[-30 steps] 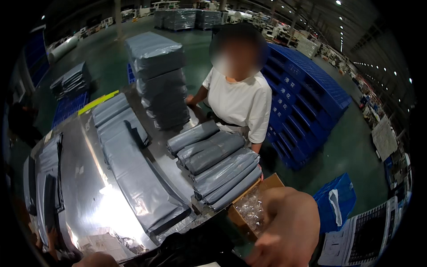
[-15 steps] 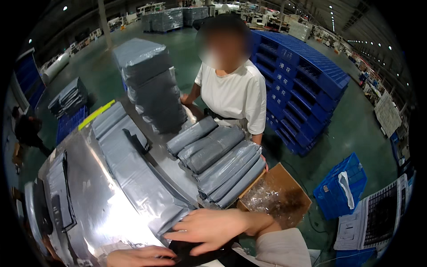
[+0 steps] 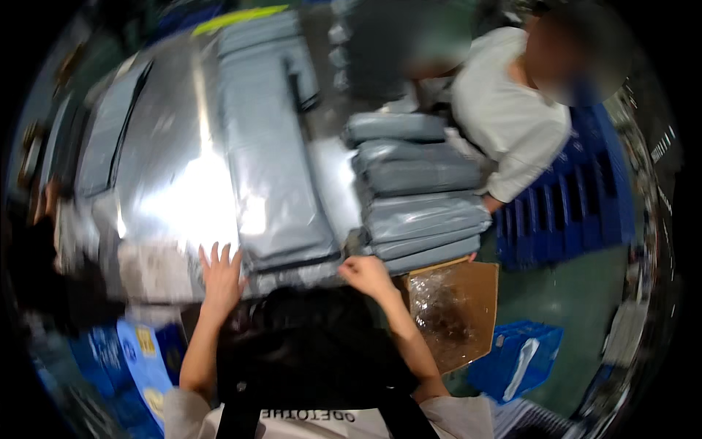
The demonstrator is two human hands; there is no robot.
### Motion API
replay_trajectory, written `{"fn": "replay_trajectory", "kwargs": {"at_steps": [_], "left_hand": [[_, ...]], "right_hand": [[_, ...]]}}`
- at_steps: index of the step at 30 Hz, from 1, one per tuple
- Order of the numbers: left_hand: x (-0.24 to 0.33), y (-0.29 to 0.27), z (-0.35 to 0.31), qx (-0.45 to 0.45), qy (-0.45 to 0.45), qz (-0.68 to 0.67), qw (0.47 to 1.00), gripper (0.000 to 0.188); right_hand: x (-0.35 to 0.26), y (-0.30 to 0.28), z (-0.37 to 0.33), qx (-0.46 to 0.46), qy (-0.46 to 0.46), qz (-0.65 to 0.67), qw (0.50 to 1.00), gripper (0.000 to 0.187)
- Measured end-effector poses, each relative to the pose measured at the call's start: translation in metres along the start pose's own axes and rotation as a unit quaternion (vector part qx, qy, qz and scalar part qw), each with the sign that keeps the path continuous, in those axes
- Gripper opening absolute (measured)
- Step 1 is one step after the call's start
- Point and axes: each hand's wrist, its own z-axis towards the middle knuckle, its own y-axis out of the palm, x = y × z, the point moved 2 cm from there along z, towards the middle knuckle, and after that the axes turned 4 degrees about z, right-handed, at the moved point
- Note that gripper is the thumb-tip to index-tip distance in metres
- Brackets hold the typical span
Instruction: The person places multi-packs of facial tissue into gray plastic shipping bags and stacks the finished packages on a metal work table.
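A long flat stack of grey plastic bags [image 3: 270,161] lies across the shiny metal table [image 3: 164,132]. My left hand [image 3: 222,274] is open, its fingers spread at the stack's near left corner. At the near right corner is my right hand [image 3: 368,276], its fingers curled together beside the stack's edge. Whatever is between those fingers is hidden by blur. Several folded grey plastic bundles [image 3: 424,172] are piled to the right of the stack, and a co-worker's hand [image 3: 491,203] is at their right side.
An open cardboard box [image 3: 479,311] with clear plastic scraps stands below the table's right corner. Beyond it is a blue bin [image 3: 515,358]. The co-worker in a white shirt [image 3: 504,117] stands at the right, with blue pallets [image 3: 570,190] behind. Another flat grey piece [image 3: 110,135] lies at the table's left.
My view has tilted down and swung round. My hands, earlier close together near the stack's near end, are now apart at its two near corners. My right hand's fingers have curled in.
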Motion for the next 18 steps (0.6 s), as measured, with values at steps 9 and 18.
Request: {"fn": "replay_trajectory", "kwargs": {"at_steps": [9, 18], "left_hand": [[-0.032, 0.196, -0.054, -0.062, -0.333, -0.521, 0.783, 0.116], [-0.042, 0.222, -0.035, -0.030, -0.278, -0.302, 0.912, 0.022]], "right_hand": [[0.047, 0.148, 0.013, -0.153, -0.017, 0.174, 0.973, 0.040], [0.014, 0.205, 0.138, -0.293, -0.060, -0.211, 0.931, 0.035]]}}
